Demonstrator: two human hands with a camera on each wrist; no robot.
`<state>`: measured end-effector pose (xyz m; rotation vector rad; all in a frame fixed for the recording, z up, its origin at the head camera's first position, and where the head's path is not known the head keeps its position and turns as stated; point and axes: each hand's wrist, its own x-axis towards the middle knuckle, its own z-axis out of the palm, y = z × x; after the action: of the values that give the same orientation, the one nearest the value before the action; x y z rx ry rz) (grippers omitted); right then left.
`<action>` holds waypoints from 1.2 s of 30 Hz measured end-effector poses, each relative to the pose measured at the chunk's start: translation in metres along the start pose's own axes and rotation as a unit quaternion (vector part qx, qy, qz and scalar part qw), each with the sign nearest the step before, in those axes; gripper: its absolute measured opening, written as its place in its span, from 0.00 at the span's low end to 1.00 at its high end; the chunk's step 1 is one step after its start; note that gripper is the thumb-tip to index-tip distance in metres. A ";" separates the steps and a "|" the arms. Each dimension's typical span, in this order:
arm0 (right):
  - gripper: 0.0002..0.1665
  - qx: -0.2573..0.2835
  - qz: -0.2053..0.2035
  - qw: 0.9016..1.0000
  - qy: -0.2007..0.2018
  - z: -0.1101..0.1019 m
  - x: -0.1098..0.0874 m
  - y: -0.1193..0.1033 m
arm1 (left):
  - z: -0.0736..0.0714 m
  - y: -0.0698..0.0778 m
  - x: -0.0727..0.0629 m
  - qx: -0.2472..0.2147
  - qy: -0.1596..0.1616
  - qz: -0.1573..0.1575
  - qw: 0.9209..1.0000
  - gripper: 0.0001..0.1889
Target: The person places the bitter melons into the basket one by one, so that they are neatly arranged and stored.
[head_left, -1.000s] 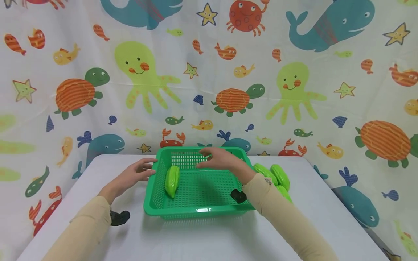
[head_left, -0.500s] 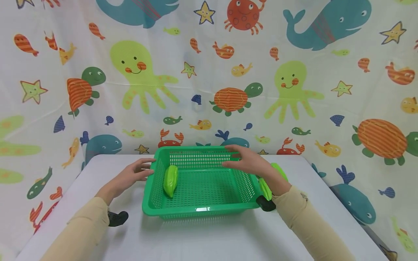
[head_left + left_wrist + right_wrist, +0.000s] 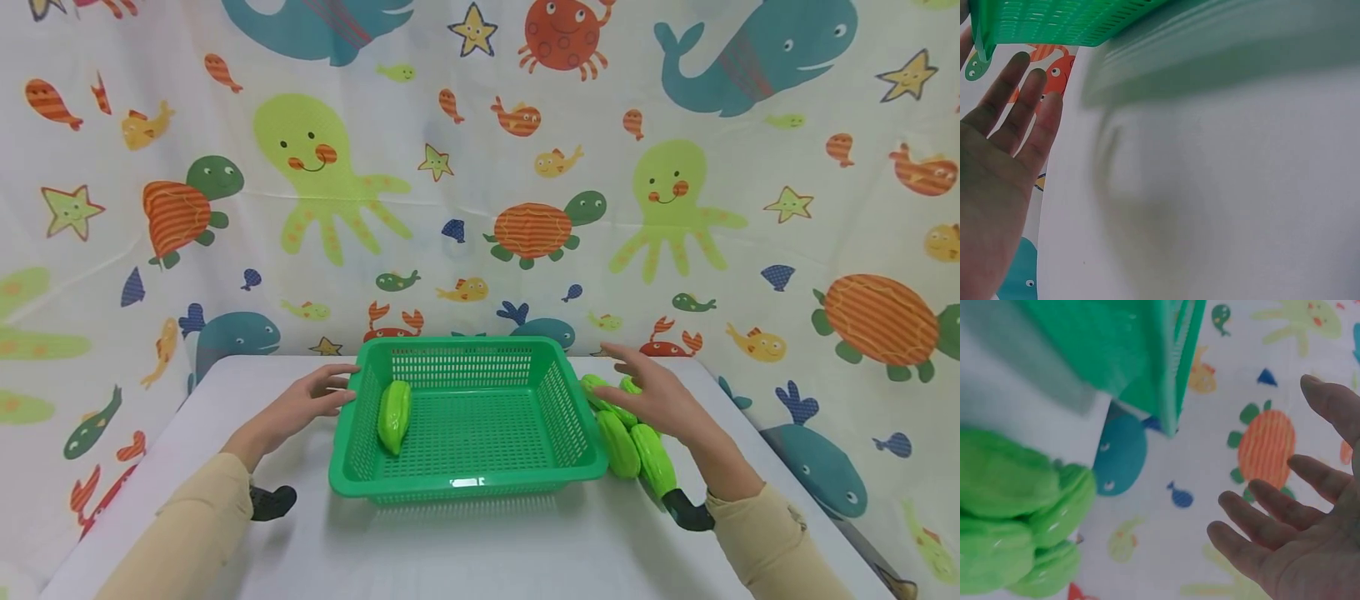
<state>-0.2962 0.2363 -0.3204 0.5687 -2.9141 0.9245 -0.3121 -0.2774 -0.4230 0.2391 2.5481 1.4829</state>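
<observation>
A green plastic basket (image 3: 525, 481) stands on the white table, with one shiny green, ridged, pointed vegetable (image 3: 394, 417) lying along its left side. Fingertips of my left hand (image 3: 315, 393) are right at the basket's left rim; in the left wrist view three of its fingers stretch out straight below the basket's corner (image 3: 1060, 25). My right hand (image 3: 660, 396) hovers over a group of the same green vegetables (image 3: 619, 446) to the right of the basket. Its fingers are spread and hold nothing. In the right wrist view the vegetables (image 3: 1004, 478) lie left of the hand.
The white table (image 3: 465, 558) extends in front of the basket and to both sides. A curtain (image 3: 480, 275) printed with sea animals hangs behind and beside it. Dark wrist-camera mounts (image 3: 272, 502) stick out below both wrists.
My right hand has moved from above the basket's inside to the right, over the group of vegetables. The left hand has stayed at the left rim. The vegetable in the basket has not moved.
</observation>
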 end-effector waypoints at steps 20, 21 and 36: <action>0.47 -0.001 0.110 0.992 -0.057 0.017 -0.052 0.090 | 0.000 0.000 0.000 -0.006 -0.005 0.010 1.000 0.36; 0.47 0.003 0.115 0.991 -0.062 0.019 -0.053 0.092 | 0.000 0.000 -0.001 -0.008 -0.004 0.009 1.000 0.36; 0.45 0.042 0.164 0.981 -0.091 0.037 -0.066 0.112 | -0.001 -0.001 0.000 -0.011 -0.007 0.015 1.000 0.36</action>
<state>-0.2716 0.3219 -0.4218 0.1829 -3.2108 1.0856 -0.3128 -0.2787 -0.4235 0.2835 2.5270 1.5137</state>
